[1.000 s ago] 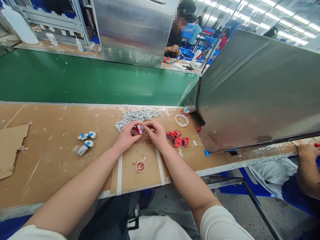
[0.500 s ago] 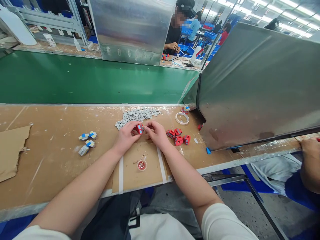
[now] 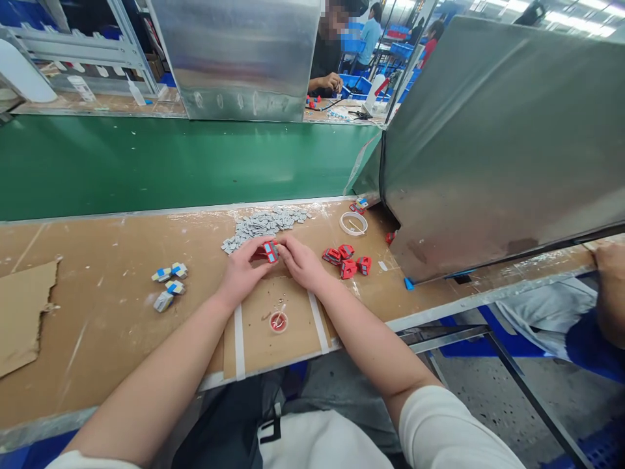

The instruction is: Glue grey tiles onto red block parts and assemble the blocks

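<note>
Above the middle of the bench, my left hand (image 3: 243,266) is closed on a small red toy car (image 3: 270,251) with light-blue windows. My right hand (image 3: 299,259) meets the car from the other side, its thumb and fingers closed at the car's right edge. Any small part between those fingertips is hidden. Just beyond my hands lies a heap of small grey flat pieces (image 3: 263,225). A little tub of red liquid (image 3: 278,322) with a thin stick in it stands nearer to me.
Several red toy cars (image 3: 347,268) lie on the right, below a white tape ring (image 3: 353,223). Several white, blue and yellow cars (image 3: 165,300) sit on the left, near torn cardboard (image 3: 24,319). A metal panel (image 3: 498,150) bounds the right side. A co-worker's arm (image 3: 610,280) shows far right.
My right fingers have moved in closer against the toy car, which has turned slightly so more of its blue windows shows. The camera view has tilted a little.
</note>
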{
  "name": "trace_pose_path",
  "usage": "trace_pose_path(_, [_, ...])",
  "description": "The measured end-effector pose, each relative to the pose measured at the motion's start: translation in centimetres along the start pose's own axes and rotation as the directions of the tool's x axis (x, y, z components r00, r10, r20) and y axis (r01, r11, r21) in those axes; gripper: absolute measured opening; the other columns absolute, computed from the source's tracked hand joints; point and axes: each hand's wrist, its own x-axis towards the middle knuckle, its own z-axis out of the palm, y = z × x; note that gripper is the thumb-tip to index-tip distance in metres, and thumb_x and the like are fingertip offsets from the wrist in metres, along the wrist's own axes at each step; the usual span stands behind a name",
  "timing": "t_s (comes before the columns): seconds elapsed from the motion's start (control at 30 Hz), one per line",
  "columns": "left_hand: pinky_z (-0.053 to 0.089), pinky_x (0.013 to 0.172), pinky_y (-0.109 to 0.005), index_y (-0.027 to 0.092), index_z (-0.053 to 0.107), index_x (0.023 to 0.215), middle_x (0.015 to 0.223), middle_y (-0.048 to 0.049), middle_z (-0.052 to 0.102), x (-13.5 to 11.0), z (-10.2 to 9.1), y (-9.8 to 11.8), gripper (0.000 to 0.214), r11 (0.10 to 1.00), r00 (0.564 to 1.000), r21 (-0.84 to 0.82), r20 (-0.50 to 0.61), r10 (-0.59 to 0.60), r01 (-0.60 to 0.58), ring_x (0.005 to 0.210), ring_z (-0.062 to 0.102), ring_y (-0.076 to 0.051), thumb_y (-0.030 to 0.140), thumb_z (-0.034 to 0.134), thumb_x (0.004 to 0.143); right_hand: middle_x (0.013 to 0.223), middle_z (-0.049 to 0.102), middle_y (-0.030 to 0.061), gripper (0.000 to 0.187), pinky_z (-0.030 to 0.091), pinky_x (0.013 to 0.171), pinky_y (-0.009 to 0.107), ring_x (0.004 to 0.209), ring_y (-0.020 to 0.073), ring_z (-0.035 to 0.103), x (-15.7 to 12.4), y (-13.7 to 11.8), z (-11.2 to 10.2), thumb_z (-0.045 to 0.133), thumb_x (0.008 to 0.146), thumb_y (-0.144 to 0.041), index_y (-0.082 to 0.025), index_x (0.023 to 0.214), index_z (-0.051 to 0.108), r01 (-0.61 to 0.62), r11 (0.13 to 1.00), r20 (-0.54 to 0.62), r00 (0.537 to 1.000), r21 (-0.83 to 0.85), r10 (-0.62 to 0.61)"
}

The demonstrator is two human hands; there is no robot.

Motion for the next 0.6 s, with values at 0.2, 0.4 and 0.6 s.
trace_pose_path(0.2, [0.057,0.115,-0.045,0.026,0.072,0.134,0.136,-0.0074,0.074,0.03,-0.06,-0.08,0.047,0.995,0.999,-0.093,0.040,-0.019,0.022,0.123,0.072,-0.027,0.028,0.075,0.087,0.111,0.074,0.0050,0.026,0.045,0.083,0.030,0.097,0.0225,0.069,-0.18,-0.61,-1.12,0.040,0.113,-0.044,-0.024,0.118,0.056,0.024,0.983,0.099,0.995,-0.184,-0.005])
trace_pose_path(0.4, [0.060,0.109,-0.042,0.026,0.075,0.128,0.132,-0.0066,0.075,-0.01,-0.44,0.49,0.039,0.997,0.997,0.007,0.028,0.072,-0.072,0.120,0.072,-0.026,0.026,0.070,0.089,0.098,0.070,0.0041,0.031,0.038,0.077,0.029,0.087,0.0204,0.063,-0.18,-0.42,-1.03,0.035,0.115,-0.043,-0.024,0.102,0.055,0.103,0.956,0.128,0.989,-0.276,-0.069])
trace_pose_path(0.6, [0.059,0.110,-0.040,0.026,0.075,0.126,0.128,-0.0050,0.078,-0.10,-0.74,0.74,0.038,0.986,0.989,0.086,0.055,0.139,-0.143,0.120,0.072,-0.024,0.021,0.068,0.089,0.092,0.066,0.0041,0.032,0.035,0.075,0.029,0.081,0.0190,0.057,-0.24,-0.26,-0.90,0.031,0.114,-0.039,-0.024,0.094,0.050,0.183,0.946,0.142,0.979,-0.267,-0.149])
